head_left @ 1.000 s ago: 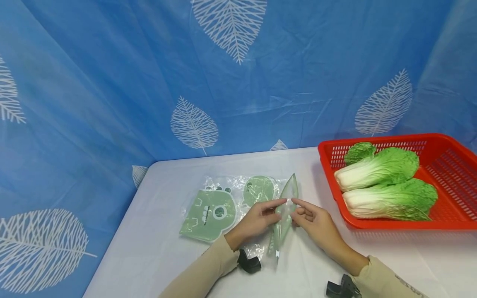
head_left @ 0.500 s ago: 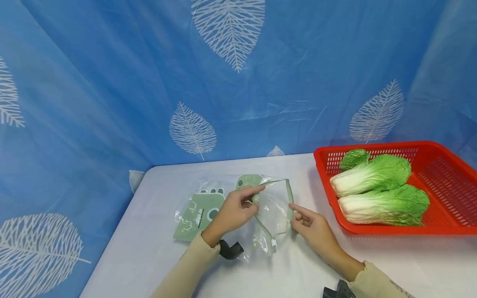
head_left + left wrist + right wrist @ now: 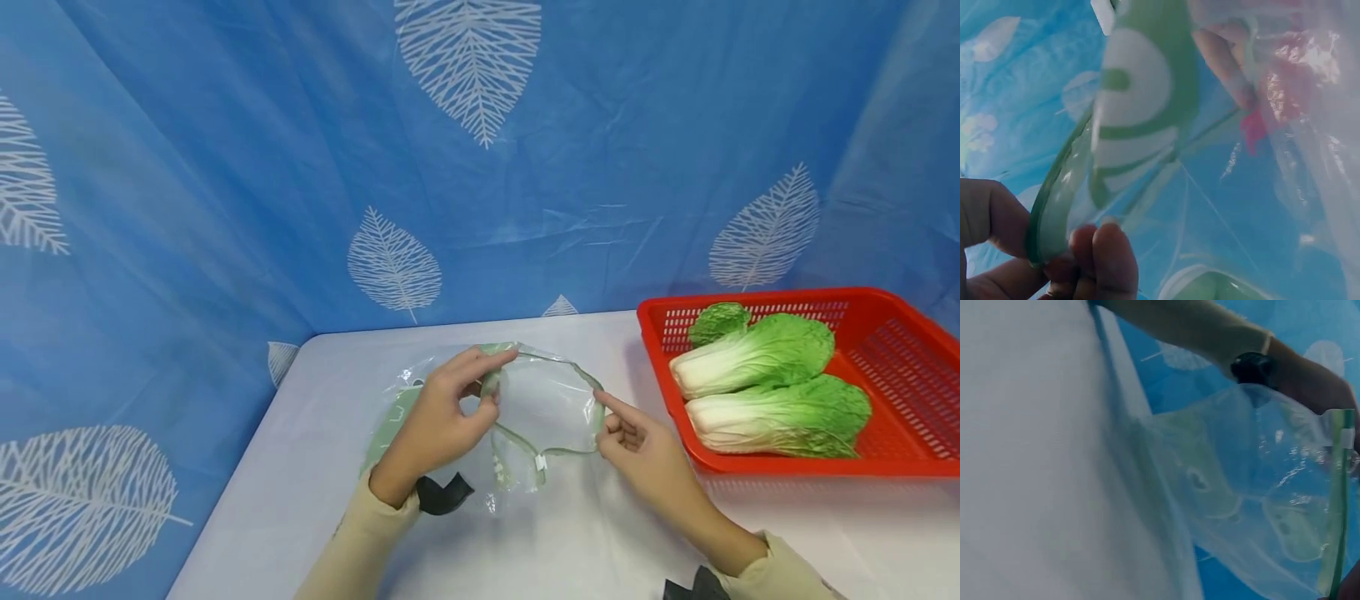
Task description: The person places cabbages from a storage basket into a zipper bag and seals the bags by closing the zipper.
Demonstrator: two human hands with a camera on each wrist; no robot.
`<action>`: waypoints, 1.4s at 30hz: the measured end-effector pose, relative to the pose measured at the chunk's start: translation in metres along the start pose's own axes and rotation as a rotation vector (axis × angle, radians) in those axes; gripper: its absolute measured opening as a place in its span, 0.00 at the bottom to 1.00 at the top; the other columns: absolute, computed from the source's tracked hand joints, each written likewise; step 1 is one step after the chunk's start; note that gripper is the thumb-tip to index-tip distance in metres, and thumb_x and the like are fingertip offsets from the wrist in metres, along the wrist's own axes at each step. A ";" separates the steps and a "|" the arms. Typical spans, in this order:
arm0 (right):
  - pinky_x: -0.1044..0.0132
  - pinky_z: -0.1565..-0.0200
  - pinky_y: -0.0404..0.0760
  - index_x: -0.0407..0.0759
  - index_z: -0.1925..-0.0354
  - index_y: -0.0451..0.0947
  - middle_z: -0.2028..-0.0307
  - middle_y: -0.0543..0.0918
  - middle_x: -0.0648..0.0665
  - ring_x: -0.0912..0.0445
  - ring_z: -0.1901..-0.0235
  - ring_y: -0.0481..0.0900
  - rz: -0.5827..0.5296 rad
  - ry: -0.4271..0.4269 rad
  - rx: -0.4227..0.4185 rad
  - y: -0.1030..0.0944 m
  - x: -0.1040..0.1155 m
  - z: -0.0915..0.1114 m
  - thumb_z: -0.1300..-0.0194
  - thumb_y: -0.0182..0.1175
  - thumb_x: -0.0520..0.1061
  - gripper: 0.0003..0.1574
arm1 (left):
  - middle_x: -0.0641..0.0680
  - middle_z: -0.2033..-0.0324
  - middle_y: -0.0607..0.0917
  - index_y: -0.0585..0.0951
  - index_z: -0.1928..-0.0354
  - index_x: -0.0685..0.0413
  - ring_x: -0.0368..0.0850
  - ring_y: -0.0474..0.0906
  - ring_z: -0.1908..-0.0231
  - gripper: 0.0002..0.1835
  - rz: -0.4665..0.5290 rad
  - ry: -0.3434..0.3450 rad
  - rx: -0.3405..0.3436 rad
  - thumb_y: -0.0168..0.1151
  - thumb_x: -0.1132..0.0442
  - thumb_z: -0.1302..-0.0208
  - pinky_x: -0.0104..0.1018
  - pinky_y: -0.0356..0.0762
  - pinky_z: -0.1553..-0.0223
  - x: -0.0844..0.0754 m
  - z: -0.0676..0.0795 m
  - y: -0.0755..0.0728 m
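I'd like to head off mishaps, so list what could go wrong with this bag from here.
The slider zip bag looks thin and limp, its mouth spread between left hand and right hand; it might fold shut if either lets go.
The white slider sits along the mouth's edge and could snag.
The red basket stands near the right hand, so a wide movement might bump it.

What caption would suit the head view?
Two hands hold open a clear bag beside a red basket of cabbages.
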State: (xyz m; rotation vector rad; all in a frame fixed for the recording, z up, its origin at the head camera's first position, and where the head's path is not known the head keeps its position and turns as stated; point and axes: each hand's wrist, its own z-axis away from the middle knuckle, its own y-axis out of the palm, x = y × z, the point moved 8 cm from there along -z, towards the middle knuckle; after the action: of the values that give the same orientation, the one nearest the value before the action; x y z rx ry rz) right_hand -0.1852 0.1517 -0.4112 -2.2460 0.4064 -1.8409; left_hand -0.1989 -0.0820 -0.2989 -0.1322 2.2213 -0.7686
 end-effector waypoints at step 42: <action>0.64 0.58 0.86 0.46 0.25 0.67 0.65 0.82 0.39 0.51 0.67 0.86 -0.061 -0.154 0.143 -0.017 0.076 -0.031 0.25 0.61 0.45 0.34 | 0.53 0.65 0.74 0.78 0.31 0.48 0.52 0.64 0.72 0.34 0.123 -0.116 -0.013 0.50 0.76 0.40 0.34 0.70 0.72 -0.012 -0.026 -0.017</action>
State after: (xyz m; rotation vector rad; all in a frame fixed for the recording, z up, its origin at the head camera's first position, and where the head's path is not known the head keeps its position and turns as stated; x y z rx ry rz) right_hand -0.2009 0.1426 -0.3294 -2.3042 0.1763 -1.6526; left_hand -0.2109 -0.0799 -0.2681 -0.0453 2.1038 -0.6629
